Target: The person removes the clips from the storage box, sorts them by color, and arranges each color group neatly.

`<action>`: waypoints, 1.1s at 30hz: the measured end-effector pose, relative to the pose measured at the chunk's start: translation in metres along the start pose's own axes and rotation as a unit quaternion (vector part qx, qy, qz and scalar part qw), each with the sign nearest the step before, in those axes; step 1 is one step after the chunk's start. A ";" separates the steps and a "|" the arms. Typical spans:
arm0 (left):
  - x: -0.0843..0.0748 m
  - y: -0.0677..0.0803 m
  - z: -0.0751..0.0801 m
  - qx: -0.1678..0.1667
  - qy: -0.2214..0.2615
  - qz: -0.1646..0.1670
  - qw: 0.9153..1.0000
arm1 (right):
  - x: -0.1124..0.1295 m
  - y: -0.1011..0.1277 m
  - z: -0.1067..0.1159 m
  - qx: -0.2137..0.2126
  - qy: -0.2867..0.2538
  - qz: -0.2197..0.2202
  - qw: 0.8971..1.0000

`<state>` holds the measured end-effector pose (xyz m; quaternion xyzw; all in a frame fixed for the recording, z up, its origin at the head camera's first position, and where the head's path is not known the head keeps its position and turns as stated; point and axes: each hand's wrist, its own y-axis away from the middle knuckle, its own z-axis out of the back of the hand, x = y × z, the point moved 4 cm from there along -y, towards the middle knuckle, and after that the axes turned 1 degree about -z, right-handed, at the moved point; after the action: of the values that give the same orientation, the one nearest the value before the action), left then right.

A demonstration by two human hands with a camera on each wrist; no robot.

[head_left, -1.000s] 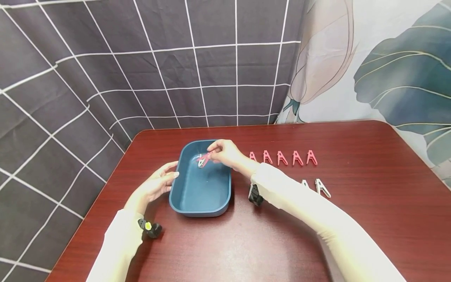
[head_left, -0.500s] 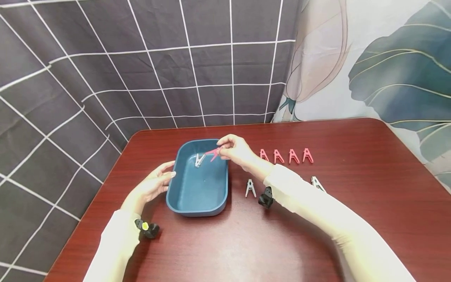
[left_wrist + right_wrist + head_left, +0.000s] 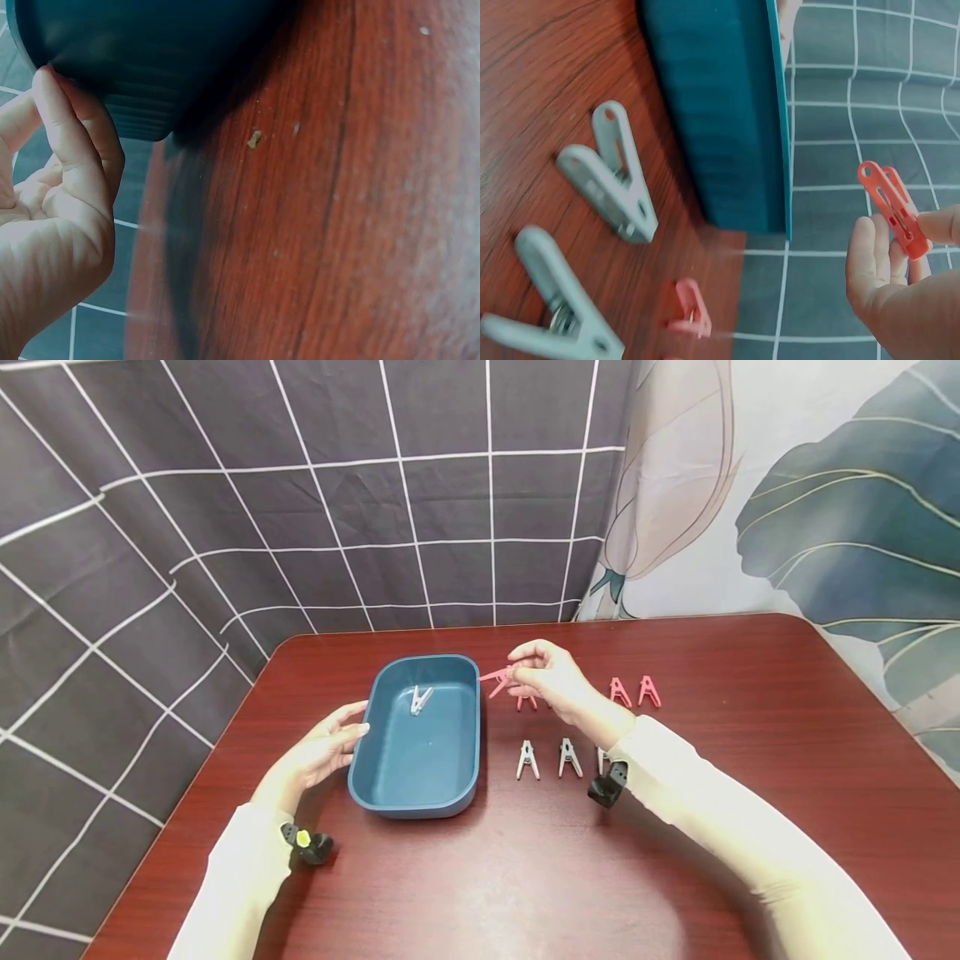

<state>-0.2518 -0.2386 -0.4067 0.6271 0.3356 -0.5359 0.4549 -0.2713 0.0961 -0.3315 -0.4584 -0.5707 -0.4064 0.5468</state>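
My left hand (image 3: pixel 318 752) grips the left side of a blue plastic bin (image 3: pixel 412 811), with the thumb at the rim and the fingers along the outer wall. A single white clothespin (image 3: pixel 420 700) lies inside the bin near its far end. Just beyond the right rim, my right hand (image 3: pixel 557 681) pinches a pink clothespin (image 3: pixel 892 210) between thumb and fingers, above the table. Other pink clothespins, such as one at the far right (image 3: pixel 649 692), stand in a row behind this hand, which hides part of the row.
Nearer to me, a row of white clothespins (image 3: pixel 528 761) starts right of the bin; my right wrist camera (image 3: pixel 608 785) and sleeve cover part of it. The reddish-brown table (image 3: pixel 480 893) ends at a dark gridded cloth (image 3: pixel 360 510) behind and a leaf-patterned cloth (image 3: pixel 825 510) at right.
My right hand has moved right, from over the bin to outside its right rim, still pinching the pink clothespin. The white clothespin stays in the bin. My left hand stays on the bin.
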 end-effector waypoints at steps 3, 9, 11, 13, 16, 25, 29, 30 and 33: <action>0.000 0.000 0.000 0.000 -0.002 0.000 1.000 | -0.001 0.004 0.011 -0.003 -0.013 -0.003 1.000; 0.000 0.001 0.000 -0.001 -0.002 0.002 1.000 | -0.003 0.012 0.035 -0.014 -0.008 -0.008 1.000; 0.000 0.001 0.000 -0.002 -0.002 0.001 1.000 | -0.004 0.015 0.043 -0.018 -0.001 -0.011 1.000; 0.000 0.001 0.000 -0.002 -0.003 0.001 1.000 | -0.005 0.019 0.051 -0.026 0.006 -0.015 1.000; 0.000 0.001 0.001 -0.002 -0.004 0.001 1.000 | -0.007 0.024 0.063 -0.044 0.028 -0.019 0.998; 0.000 0.003 -0.001 0.000 0.003 -0.002 1.000 | -0.011 0.037 0.099 -0.077 0.095 -0.017 0.992; -0.001 0.003 -0.002 0.000 0.011 -0.002 1.000 | -0.013 0.041 0.116 -0.084 0.132 -0.015 0.988; -0.001 0.003 -0.002 0.001 0.013 -0.002 1.000 | -0.014 0.042 0.120 -0.085 0.139 -0.016 0.987; -0.001 0.003 -0.003 0.002 0.020 -0.002 1.000 | -0.016 0.043 0.132 -0.091 0.160 -0.024 0.983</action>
<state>-0.2481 -0.2369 -0.4053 0.6379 0.3443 -0.5253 0.4457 -0.2630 0.2327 -0.3589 -0.4214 -0.4473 -0.5374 0.5776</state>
